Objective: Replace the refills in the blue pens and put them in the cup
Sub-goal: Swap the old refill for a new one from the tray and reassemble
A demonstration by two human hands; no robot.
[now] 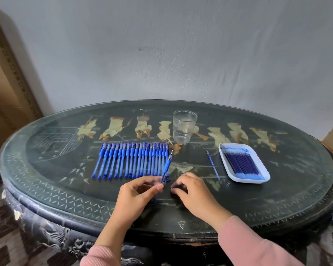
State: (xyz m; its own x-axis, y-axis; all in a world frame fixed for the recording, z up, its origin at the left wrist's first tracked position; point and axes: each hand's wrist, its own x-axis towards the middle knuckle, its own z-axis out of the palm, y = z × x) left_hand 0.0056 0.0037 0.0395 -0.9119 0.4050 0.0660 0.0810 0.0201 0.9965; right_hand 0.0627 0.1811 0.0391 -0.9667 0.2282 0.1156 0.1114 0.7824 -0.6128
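Item in hand: one blue pen [166, 167], uncapped, tip pointing away, pinched at the lower barrel by the left hand [140, 191]. Right hand [192, 189]: just beside it, fingers curled low over the worktop [277, 198]; contents cannot be told. Row of pens [131, 160] beyond the left hand; cup [184, 126] beyond both hands; loose refill [213, 166] and tray [265, 177] to the right. Likely step: closing up. Keep the barrel steady and align parts straight.

Home interior, oval black lacquer table [46, 169] with inlaid robed figures and carved base, plain painted wall [181, 54], ornate frame [13, 73] at left, patterned floor [0, 227].
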